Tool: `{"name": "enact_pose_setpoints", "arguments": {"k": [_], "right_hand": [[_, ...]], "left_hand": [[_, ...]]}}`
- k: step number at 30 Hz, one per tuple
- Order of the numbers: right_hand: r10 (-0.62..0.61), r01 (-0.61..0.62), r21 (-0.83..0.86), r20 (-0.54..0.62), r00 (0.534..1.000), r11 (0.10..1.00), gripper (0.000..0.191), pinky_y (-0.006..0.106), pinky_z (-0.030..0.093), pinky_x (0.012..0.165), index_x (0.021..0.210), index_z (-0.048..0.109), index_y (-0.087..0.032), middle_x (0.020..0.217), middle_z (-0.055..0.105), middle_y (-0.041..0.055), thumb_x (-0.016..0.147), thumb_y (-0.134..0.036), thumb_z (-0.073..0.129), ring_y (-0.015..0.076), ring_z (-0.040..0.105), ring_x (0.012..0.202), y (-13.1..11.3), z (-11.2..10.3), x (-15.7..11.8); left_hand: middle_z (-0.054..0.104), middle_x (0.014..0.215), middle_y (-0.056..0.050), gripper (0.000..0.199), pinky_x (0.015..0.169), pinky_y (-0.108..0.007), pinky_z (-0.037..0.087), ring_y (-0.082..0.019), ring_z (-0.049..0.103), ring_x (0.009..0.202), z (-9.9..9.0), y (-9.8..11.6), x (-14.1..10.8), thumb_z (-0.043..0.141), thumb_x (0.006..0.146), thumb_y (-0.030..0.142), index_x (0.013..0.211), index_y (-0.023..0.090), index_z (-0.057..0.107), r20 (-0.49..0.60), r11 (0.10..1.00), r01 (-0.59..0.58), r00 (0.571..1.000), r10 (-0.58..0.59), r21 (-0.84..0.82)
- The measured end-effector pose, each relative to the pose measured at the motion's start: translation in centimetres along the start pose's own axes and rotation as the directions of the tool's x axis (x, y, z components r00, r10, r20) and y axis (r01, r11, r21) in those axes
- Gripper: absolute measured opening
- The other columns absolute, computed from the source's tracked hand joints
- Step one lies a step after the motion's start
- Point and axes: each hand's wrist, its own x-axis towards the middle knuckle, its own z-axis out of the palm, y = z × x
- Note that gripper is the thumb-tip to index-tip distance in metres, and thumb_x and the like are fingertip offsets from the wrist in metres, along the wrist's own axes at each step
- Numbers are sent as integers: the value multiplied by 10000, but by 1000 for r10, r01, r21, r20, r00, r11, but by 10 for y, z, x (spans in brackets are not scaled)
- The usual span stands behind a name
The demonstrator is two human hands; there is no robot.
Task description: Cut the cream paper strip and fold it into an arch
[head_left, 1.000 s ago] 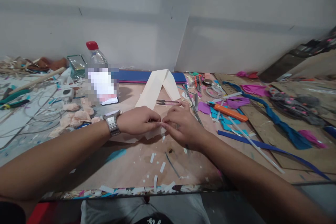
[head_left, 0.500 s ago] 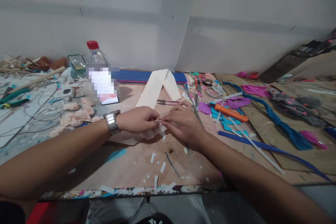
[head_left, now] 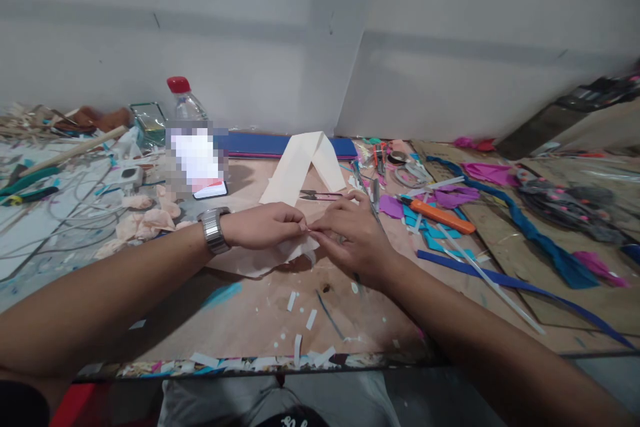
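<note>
My left hand [head_left: 265, 224], with a metal watch [head_left: 215, 230] at its wrist, is closed in a pinch. Under its fingers hangs a pale cream strip [head_left: 253, 263] of thin paper or cloth, with a wavy lower edge. My right hand [head_left: 353, 235] pinches the strip's right end, fingertips meeting those of the left hand. The exact spot between the fingertips is hidden. Just beyond the hands lie thread snips [head_left: 323, 195], and behind them a folded cream strip [head_left: 291, 163] stands like a tent.
On the left are a lit phone [head_left: 210, 190], a bottle with a red cap [head_left: 179, 85], peach scraps [head_left: 153, 221] and green-handled pliers [head_left: 30, 180]. To the right lie an orange cutter [head_left: 440, 215], a blue strip [head_left: 500, 278] and a twisted teal band [head_left: 540, 233]. White snippets [head_left: 297, 349] dot the front.
The fingertips of both hands have come closer together, and the thin reddish line between them no longer shows. Below them, the cream strip's edge hangs more spread out.
</note>
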Motion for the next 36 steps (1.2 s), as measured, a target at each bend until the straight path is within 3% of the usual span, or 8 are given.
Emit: {"name": "enact_pose_setpoints", "arguments": {"k": [6, 10, 21, 30, 36], "right_hand": [[1, -1, -11, -10, 1000, 1000, 109, 489, 298, 1078, 974, 762, -266, 855, 778, -8, 993, -286, 657, 205, 660, 884, 2, 2, -2], [-3, 3, -18, -7, 1000, 1000, 104, 491, 302, 1070, 956, 759, -265, 840, 755, -7, 989, -285, 662, 205, 650, 884, 3, 3, -2], [14, -13, -4, 27, 1000, 1000, 100, 482, 287, 1068, 964, 732, -250, 898, 775, -2, 1000, -269, 642, 220, 630, 958, -2, 0, -1], [125, -125, 0, 89, 988, 992, 64, 498, 288, 1041, 933, 660, -224, 940, 734, 40, 972, -234, 610, 268, 594, 1068, -6, -1, 1], [156, -160, 22, 129, 979, 987, 78, 504, 290, 1032, 924, 647, -219, 970, 731, 58, 968, -218, 583, 284, 574, 1109, -5, -1, 2]], "left_hand": [[606, 814, -20, 426, 685, -285, 405, -152, 510, 730, -1, 2, 0, 410, 1006, 481, 901, 145, 651, -36, 1000, 16, 999, -16, -8], [593, 783, -6, 352, 685, -276, 405, -141, 509, 713, -1, 3, 0, 443, 985, 422, 898, 148, 646, -38, 999, 38, 999, -38, -18], [590, 721, 10, 282, 626, -253, 373, -120, 508, 655, 1, 1, 1, 519, 960, 380, 851, 148, 635, -54, 1000, -21, 998, 20, -19], [652, 745, 5, 264, 651, -258, 367, -125, 543, 681, 7, 8, -2, 529, 979, 338, 846, 157, 668, -172, 983, -113, 975, 138, 146], [662, 743, -2, 257, 646, -265, 346, -123, 530, 666, 12, 11, -3, 530, 987, 309, 893, 163, 718, -238, 960, -93, 958, 159, 264]]}}
